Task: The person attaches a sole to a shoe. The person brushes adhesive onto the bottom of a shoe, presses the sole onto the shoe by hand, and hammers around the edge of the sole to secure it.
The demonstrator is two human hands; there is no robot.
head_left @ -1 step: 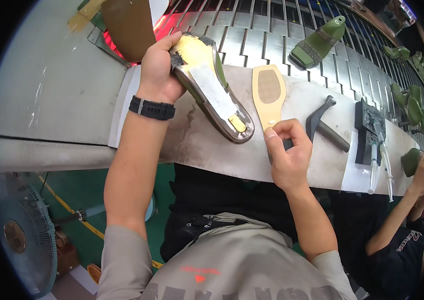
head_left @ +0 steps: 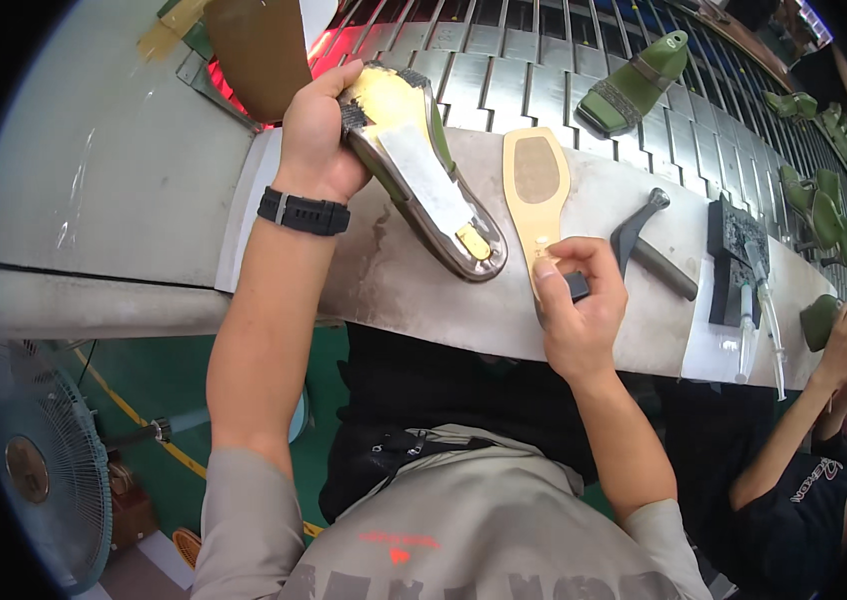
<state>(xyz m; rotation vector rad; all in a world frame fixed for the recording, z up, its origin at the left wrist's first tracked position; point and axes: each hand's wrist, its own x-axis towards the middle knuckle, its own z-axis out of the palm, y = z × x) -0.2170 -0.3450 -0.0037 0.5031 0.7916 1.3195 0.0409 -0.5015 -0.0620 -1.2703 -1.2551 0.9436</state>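
Note:
My left hand (head_left: 316,150) grips a shoe upper stretched on a last (head_left: 422,180), its underside turned up. That underside shows a yellow forepart, a white strip down the middle and a yellow patch at the rounded heel. To its right a tan insole (head_left: 555,218) with a brown forepart patch extends above the bench. My right hand (head_left: 584,310) is closed on the insole's narrow heel end, thumb on top. Just right of this hand lies a hammer (head_left: 666,270) with a dark curved head and grey handle. A dark block end shows behind my right fingers.
A green strapped shoe (head_left: 634,85) stands on the metal slat conveyor (head_left: 474,90) beyond the bench (head_left: 394,290). Right of the hammer are a black block (head_left: 729,265) and clear syringe-like tubes (head_left: 769,330). A co-worker's hands (head_left: 844,345) hold a green shoe. A fan (head_left: 44,470) stands lower left.
The right thumb and fingers have shifted slightly on the insole's heel end, and more of the dark block behind them shows. The left hand and shoe have barely moved.

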